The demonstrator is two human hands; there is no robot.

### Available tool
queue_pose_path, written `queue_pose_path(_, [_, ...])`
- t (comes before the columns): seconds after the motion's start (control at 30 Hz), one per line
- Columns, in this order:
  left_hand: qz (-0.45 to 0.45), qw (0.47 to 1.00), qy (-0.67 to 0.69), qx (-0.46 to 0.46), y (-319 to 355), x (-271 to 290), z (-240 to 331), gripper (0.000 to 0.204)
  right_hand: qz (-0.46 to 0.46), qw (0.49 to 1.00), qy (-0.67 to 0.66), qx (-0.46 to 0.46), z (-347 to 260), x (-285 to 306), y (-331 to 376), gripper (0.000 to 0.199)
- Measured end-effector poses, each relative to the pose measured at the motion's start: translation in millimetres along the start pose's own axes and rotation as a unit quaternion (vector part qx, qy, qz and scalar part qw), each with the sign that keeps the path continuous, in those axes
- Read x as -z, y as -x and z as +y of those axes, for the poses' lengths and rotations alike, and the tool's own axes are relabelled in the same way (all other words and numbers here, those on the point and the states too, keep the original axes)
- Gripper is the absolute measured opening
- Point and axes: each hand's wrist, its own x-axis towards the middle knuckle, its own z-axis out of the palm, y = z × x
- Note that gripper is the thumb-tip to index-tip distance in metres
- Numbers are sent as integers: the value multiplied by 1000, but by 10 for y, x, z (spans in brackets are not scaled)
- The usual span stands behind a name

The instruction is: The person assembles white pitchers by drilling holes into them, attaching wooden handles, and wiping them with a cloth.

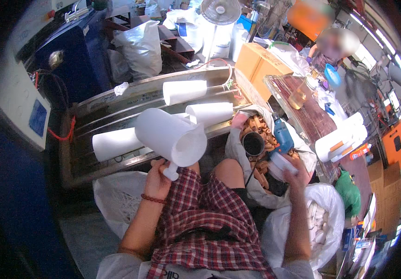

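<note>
My left hand (157, 179) is closed around the narrow stem of a big white plastic cone (172, 137), held up above my knee. Its long axis runs from the stem at 6 o'clock up toward 10 o'clock, with the wide open mouth facing 4 o'clock. My right hand (296, 174) grips a white-handled blue power drill (282, 139), nose aimed at 12 o'clock. I judge this cone not yet worked; four more white cones (184, 91) lie at 12 o'clock on the metal trough surface (93, 104), so much appears left. Beside the drill sits a sack of brown tubes (258, 128); at 4 o'clock, a white bag of pale pieces (319, 223).
</note>
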Motion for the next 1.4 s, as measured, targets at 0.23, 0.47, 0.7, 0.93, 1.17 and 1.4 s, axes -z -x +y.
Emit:
queue_pose_path(0.23, [1,1000,15,9,393,-396,-54,10,-13,909,104,403,-408,-1865,-239,52])
queue_pose_path(0.47, [11,995,-48,-91,489,-534,69,6,-126,860,240,431,-520,-1694,-201,46])
queue_pose_path(0.7, [6,993,-70,-97,524,-562,46,17,-153,857,263,415,-653,-1505,-169,64])
queue_pose_path(0.93, [-5,990,-75,-116,505,-454,10,14,-181,865,313,349,-796,-1524,-107,62])
queue_pose_path(1.17, [28,984,-130,-116,610,-492,72,15,-206,889,383,142,-755,-1638,-336,62])
queue_pose_path(1.4, [40,983,-115,-137,562,-394,49,23,-196,951,211,111,-535,-1777,-348,54])
